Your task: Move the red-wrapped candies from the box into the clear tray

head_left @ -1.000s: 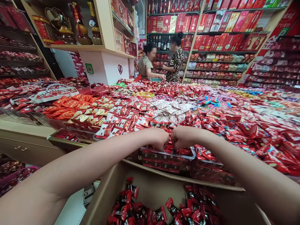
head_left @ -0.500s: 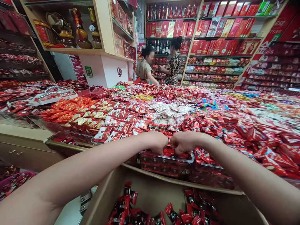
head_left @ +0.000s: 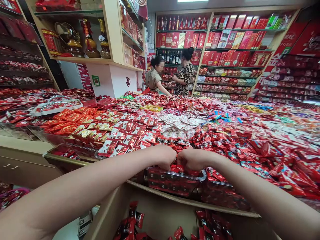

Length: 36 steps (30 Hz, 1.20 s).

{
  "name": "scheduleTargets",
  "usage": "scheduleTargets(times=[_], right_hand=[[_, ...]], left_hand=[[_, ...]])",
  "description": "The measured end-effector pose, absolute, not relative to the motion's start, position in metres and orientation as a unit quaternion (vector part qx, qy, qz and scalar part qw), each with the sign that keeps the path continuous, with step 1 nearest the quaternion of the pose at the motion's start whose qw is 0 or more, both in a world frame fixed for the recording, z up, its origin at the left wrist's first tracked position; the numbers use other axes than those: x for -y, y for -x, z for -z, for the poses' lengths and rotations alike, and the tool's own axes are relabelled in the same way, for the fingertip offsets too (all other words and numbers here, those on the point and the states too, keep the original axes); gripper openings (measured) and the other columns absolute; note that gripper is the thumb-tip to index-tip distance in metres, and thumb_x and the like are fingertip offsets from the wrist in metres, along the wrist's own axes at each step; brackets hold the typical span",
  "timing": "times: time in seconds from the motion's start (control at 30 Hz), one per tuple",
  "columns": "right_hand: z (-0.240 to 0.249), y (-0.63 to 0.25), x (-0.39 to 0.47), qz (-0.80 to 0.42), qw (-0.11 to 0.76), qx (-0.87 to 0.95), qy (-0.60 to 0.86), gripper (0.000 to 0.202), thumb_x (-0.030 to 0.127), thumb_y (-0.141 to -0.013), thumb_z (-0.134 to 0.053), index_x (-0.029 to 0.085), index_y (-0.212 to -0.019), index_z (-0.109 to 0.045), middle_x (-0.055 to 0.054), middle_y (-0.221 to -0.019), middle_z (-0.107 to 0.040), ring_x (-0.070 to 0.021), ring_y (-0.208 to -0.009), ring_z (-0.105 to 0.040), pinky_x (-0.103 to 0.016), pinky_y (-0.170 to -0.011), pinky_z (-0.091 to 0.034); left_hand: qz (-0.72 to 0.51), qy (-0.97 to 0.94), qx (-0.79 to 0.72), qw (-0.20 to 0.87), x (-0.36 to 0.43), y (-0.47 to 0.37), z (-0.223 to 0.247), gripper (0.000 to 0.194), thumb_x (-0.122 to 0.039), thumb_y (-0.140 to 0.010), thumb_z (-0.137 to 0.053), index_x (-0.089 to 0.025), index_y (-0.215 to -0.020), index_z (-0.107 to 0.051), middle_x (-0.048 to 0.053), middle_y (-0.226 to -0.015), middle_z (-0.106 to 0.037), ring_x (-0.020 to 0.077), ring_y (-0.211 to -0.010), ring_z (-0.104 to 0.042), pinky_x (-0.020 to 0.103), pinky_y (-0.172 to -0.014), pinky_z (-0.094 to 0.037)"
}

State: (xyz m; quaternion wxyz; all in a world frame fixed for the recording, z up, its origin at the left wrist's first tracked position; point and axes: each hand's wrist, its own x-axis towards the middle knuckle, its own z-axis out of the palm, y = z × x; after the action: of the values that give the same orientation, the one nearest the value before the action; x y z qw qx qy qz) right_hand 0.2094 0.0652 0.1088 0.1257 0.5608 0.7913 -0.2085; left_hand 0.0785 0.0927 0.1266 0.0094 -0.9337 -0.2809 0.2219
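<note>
My left hand (head_left: 166, 156) and my right hand (head_left: 192, 159) are close together over a clear plastic bin (head_left: 175, 185) of red wrapped candies. Both reach down among the candies inside its rim, fingers curled. The fingertips are partly hidden, so I cannot make out what they hold. Right below the bin stands an open cardboard box (head_left: 162, 193), with dark red and black wrapped candies (head_left: 212, 223) lying in it in two loose heaps.
Heaps of wrapped sweets (head_left: 140, 128) spread across the wide display, with white packets (head_left: 178, 121) behind my hands. Two people (head_left: 153, 78) stand at the far side. A wooden shelf unit (head_left: 113, 36) juts out at the left. Drawers (head_left: 22, 170) are at the lower left.
The view has tilted up a little, so everything sits lower in the picture. Both hands remain in the same bin, fingers still curled, with only slight movement.
</note>
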Motion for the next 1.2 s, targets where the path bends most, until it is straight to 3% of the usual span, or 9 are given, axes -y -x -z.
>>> scheduleTargets(times=[0.13, 0.4, 0.5, 0.67, 0.9, 1.2], right_hand=[[-0.102, -0.205, -0.066, 0.23, 0.156, -0.783, -0.556, 0.037, 0.006, -0.054, -0.049, 0.016, -0.088, -0.062, -0.003, -0.073, -0.066, -0.0125, -0.056, -0.054, -0.018, -0.041, -0.034], [-0.105, -0.2, -0.061, 0.174, 0.153, -0.794, -0.562, 0.026, 0.015, -0.062, -0.048, 0.017, -0.079, -0.067, -0.004, -0.068, -0.066, -0.0127, -0.054, -0.053, -0.02, -0.042, -0.033], [-0.111, -0.201, -0.053, 0.137, 0.154, -0.79, -0.577, 0.026, 0.016, -0.062, -0.049, 0.017, -0.08, -0.067, -0.006, -0.074, -0.068, -0.0163, -0.061, -0.058, -0.022, -0.045, -0.035], [-0.116, -0.205, -0.041, 0.063, 0.166, -0.772, -0.61, 0.026, 0.011, -0.06, -0.049, 0.016, -0.078, -0.067, -0.012, -0.078, -0.069, -0.0245, -0.07, -0.063, -0.027, -0.049, -0.039], [-0.106, -0.203, -0.05, 0.045, 0.214, -0.762, -0.61, 0.028, 0.014, -0.059, -0.058, 0.009, -0.085, -0.067, -0.018, -0.083, -0.069, -0.0316, -0.077, -0.064, -0.034, -0.056, -0.047], [-0.095, -0.206, -0.057, 0.057, 0.235, -0.789, -0.564, 0.03, 0.013, -0.061, -0.055, 0.012, -0.088, -0.067, -0.015, -0.085, -0.069, -0.0272, -0.074, -0.065, -0.029, -0.053, -0.045]], left_hand=[[-0.216, 0.933, 0.287, 0.009, -0.09, -0.077, -0.129, 0.022, -0.026, -0.063, -0.057, -0.017, -0.081, -0.066, 0.012, -0.082, -0.068, 0.0285, -0.076, -0.063, 0.033, -0.06, -0.05], [-0.229, 0.931, 0.283, -0.001, -0.089, -0.08, -0.127, 0.023, -0.022, -0.063, -0.056, -0.013, -0.081, -0.067, 0.014, -0.079, -0.068, 0.0293, -0.069, -0.063, 0.033, -0.054, -0.048], [-0.223, 0.934, 0.278, -0.004, -0.092, -0.08, -0.125, 0.022, -0.022, -0.065, -0.056, -0.014, -0.082, -0.068, 0.013, -0.081, -0.068, 0.0285, -0.07, -0.063, 0.032, -0.055, -0.047], [-0.205, 0.944, 0.257, -0.02, -0.096, -0.08, -0.124, 0.024, -0.036, -0.067, -0.058, -0.02, -0.082, -0.069, 0.008, -0.081, -0.069, 0.0254, -0.072, -0.063, 0.029, -0.056, -0.047], [-0.172, 0.949, 0.263, 0.012, -0.089, -0.094, -0.119, 0.026, -0.029, -0.064, -0.06, -0.015, -0.085, -0.067, 0.013, -0.083, -0.068, 0.0293, -0.074, -0.063, 0.034, -0.058, -0.05], [-0.143, 0.954, 0.265, 0.009, -0.089, -0.093, -0.112, 0.028, -0.032, -0.064, -0.06, -0.018, -0.087, -0.067, 0.012, -0.085, -0.068, 0.0284, -0.077, -0.063, 0.032, -0.061, -0.049]])
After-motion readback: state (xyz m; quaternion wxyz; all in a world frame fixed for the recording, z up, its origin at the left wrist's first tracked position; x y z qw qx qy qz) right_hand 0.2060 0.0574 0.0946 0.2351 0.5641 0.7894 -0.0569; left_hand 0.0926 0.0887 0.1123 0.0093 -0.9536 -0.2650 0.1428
